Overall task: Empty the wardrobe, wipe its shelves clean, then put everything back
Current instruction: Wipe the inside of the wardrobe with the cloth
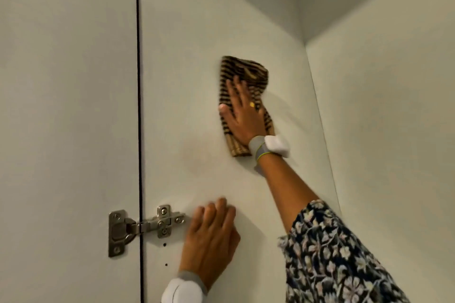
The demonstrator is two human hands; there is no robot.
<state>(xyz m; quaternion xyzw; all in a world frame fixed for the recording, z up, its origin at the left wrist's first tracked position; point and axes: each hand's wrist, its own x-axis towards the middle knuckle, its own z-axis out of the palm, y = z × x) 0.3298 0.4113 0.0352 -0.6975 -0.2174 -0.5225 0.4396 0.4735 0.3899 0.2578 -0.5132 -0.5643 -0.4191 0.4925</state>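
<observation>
Pale wardrobe side panel point(187, 56) fills the frame: straight fingers point(237, 92) of the right hand point(243, 118) press a striped cloth point(246, 69) flat at centre, left hand point(211, 236) resting relaxed beside the hinge point(147, 225) lower left; emptying appears done, wiping underway, restocking outstanding.

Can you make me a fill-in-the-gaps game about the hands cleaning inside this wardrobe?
1. The right hand presses a ____ cloth flat against the wardrobe's side panel.
2. The left hand rests on the same panel, beside a metal ____.
3. The right arm wears a sleeve with a ____ print.

Missing words: striped; hinge; floral.
</observation>
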